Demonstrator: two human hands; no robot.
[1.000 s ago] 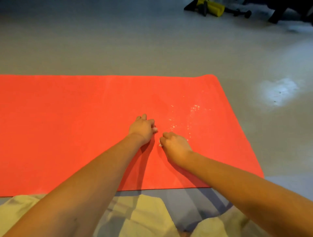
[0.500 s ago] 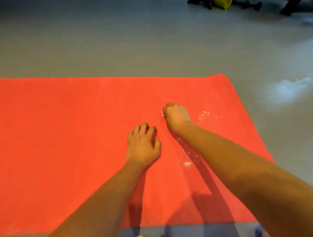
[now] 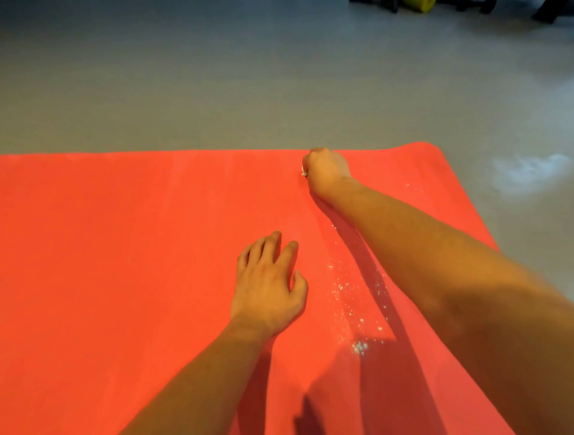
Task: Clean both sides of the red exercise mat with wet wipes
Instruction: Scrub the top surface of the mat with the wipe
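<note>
The grey floor (image 3: 217, 77) fills the upper part of the view, with a pale, cloudy patch (image 3: 528, 172) on it to the right of the mat. The red mat (image 3: 108, 248) lies flat on this floor and spreads across the lower part of the view. Its far edge runs straight across, and its rounded far right corner is in sight. The left end runs out of the picture.

Both bare forearms reach out over the mat. The right hand (image 3: 327, 172) is at the far edge, knuckles up, fingers curled tight into a fist. It grips a small white wipe (image 3: 303, 170), of which only a scrap peeks out on the side towards the left hand. The fist presses down on the mat.

The left hand (image 3: 267, 285) rests palm down near the middle of the mat, well short of the right hand. Its fingers are loosely spread and hold nothing.

Between the two arms a trail of white specks (image 3: 348, 298) lies on the mat, thickest near the bottom, partly in the right arm's shadow.

At the top edge, far off on the floor, a yellow thing (image 3: 417, 3) sits among dark gear (image 3: 543, 12), too cropped to identify.
</note>
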